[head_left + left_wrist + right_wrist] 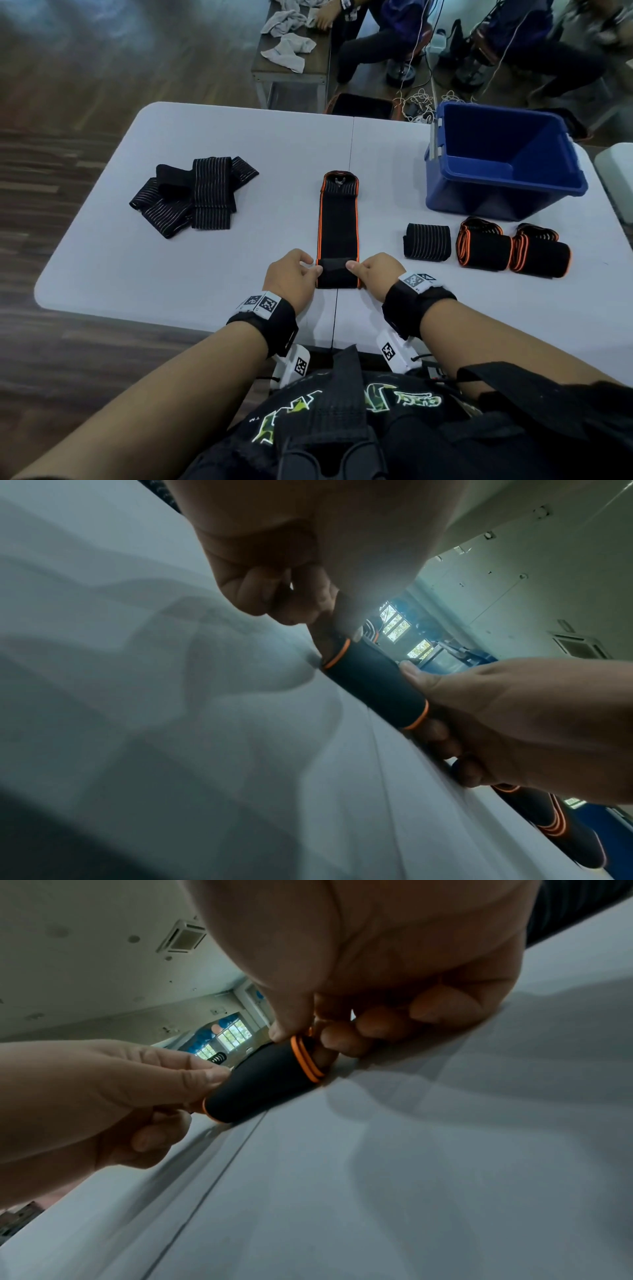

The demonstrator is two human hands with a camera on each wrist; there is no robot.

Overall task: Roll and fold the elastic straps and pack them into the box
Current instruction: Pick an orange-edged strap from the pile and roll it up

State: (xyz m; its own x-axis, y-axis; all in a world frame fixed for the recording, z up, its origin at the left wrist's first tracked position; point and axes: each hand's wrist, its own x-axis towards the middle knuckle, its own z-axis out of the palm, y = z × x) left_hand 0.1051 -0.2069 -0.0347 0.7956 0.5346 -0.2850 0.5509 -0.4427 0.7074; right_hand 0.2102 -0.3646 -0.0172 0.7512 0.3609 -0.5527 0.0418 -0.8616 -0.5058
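A person seated at a white folding table (212,137) pinches the near, folded-over end of a black elastic strap with orange edging (337,226), which lies flat along the table's centre seam and stretches away from them. The left hand (291,279) grips the strap's left edge, thumb on top and fingers curled beneath; the right hand (376,274) grips the right edge the same way. From the wrist views the near end forms a short roll, with thumbs pressing its upper side and curled fingers tucked against the tabletop.

To the right of the strap sit three finished bundles in a row: a rolled black strap with pale stripes (427,241), and just beside it two rolled orange-edged straps (483,246) (539,253) touching each other. Behind them, at the table's far right corner, stands an open blue plastic box (507,195), tilted in view. On the left side of the table, well apart from the hands, lies a loose pile of unrolled striped straps (195,195). Beyond the table, another person sits at a bench strewn with grey cloths (287,41).
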